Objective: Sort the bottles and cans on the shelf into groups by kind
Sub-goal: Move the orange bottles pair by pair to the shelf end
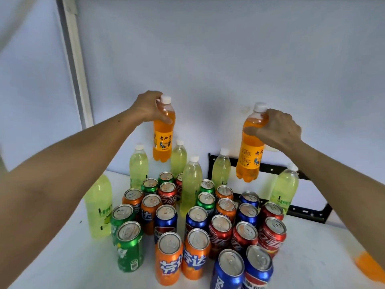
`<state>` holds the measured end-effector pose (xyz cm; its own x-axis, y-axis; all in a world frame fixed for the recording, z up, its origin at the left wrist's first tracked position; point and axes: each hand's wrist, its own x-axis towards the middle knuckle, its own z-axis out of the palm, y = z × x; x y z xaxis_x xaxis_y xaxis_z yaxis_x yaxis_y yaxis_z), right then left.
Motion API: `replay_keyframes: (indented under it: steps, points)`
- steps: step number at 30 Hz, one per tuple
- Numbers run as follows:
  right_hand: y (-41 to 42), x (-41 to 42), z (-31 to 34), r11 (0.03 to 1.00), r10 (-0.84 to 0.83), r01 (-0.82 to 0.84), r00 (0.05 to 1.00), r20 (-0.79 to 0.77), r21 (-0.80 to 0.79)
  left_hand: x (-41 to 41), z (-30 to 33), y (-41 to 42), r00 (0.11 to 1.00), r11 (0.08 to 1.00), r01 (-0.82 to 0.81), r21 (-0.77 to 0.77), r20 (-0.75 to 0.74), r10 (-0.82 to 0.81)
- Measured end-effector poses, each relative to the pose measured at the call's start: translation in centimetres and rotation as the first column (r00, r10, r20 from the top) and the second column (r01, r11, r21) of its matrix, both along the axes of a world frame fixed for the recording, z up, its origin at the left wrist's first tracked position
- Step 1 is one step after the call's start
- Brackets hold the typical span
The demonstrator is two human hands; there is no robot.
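Above the cans (pixel 193 222), each hand's fingers (pixel 253 133) (both curled) grip an orange bottle (pixel 249 155).

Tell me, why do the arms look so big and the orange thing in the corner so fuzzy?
In the head view, the wide-angle lens stretches whatever lies near the edges, so both forearms swell toward the corners while the left hand and right hand look small; the orange patch at the lower right is smeared beyond telling; soft, even light leaves only faint shadows behind the two orange bottles.
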<state>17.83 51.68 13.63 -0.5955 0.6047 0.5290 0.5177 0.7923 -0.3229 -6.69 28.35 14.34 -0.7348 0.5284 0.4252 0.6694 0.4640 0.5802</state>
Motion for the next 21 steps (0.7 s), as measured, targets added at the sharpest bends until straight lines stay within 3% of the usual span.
replay_keyframes:
  steps: [7,11,21]
  points:
    - [-0.2,4.1,2.2,0.992,0.110,-0.112,0.992,-0.054,-0.050,8.7,4.1,-0.9,0.996,0.983,0.086,0.163,-0.019,-0.084]
    - [0.1,6.9,2.9,0.976,0.178,-0.190,0.977,-0.116,-0.102,14.1,5.1,0.1,0.989,0.974,0.143,0.174,0.004,-0.146]
    - [-0.3,18.2,3.7,0.991,0.077,-0.094,0.984,-0.163,-0.097,25.0,2.8,6.3,0.929,0.918,0.354,0.177,0.047,-0.367]
